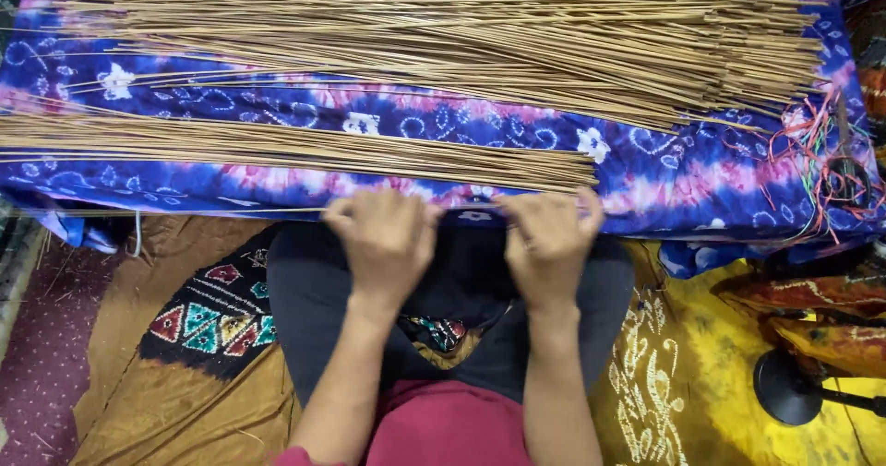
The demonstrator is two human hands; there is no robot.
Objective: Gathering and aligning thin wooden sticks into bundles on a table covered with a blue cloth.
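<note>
Two hands work at the near edge of a low table point(711, 198) draped in a blue, purple and pink tie-dye cloth point(646, 166), just below the middle of the frame. The left hand point(386, 237) and the right hand point(549, 240) sit close side by side, backs up, knuckles toward the table. Both sets of fingers are curled in and pinch one thin tan stick point(212, 210), which runs level along the table edge from the left of the frame, passes under the left hand and shows again in the gap between the two hands. How tightly each hand grips cannot be told, since the fingertips are tucked out of sight. Just above the hands lies a flat bundle of sticks point(295, 148), stretching from the left edge to a little right of center, its right ends just beside the right hand. Across the top of the frame a far bigger heap of sticks point(443, 32) fans over the cloth almost edge to edge. At the right end of the table is a tangle of coloured threads point(821, 152), red, orange and green. Below the hands are the person's dark-trousered legs point(305, 300), seated on a brown floor cloth point(166, 392) with a patch of coloured triangles at lower left; a yellow patterned cloth point(683, 374) lies at lower right, with a black round stand base point(794, 388) on it.
</note>
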